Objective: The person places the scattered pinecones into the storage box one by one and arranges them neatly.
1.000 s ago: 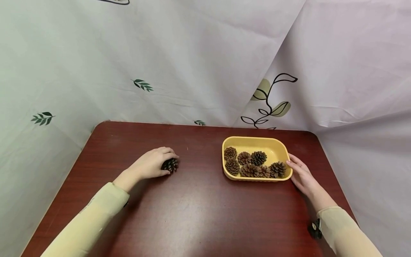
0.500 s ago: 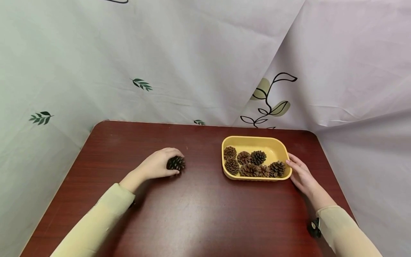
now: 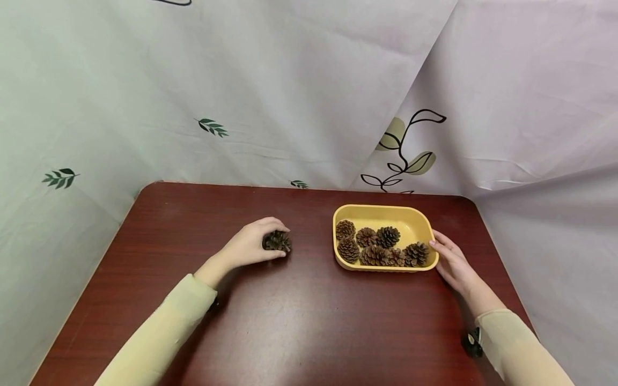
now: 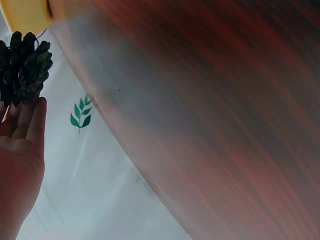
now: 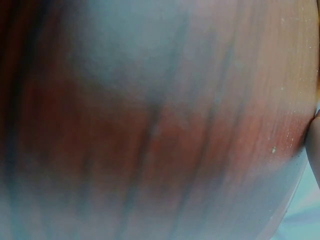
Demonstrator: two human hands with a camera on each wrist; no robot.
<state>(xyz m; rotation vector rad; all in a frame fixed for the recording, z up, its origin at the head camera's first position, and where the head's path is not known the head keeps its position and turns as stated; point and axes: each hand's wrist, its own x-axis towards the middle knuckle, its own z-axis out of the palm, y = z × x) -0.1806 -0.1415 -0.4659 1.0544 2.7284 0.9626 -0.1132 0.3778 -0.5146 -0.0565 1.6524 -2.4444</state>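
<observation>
My left hand (image 3: 250, 244) grips a dark brown pine cone (image 3: 277, 242) between thumb and fingers, left of a yellow plastic bin. The same pine cone (image 4: 27, 70) shows at the left wrist view's upper left corner, above the fingers (image 4: 25, 122). Several brown pine cones (image 3: 374, 255) lie along the left and near sides of the yellow bin (image 3: 383, 268). At the bin's right end, my right hand (image 3: 456, 265) holds the wall, thumb at the rim and the other fingers along the outside. Only a sliver of a fingertip (image 5: 313, 145) enters the right wrist view.
The dark red wooden table (image 3: 309, 327) has rounded far corners. White cloth (image 3: 289, 96) with leaf prints hangs behind it and along its sides. A small dark device (image 3: 472, 343) is worn at the right wrist.
The left hand has moved right and slightly away from the person, carrying the pine cone toward the bin. The right hand and the bin stay where they were.
</observation>
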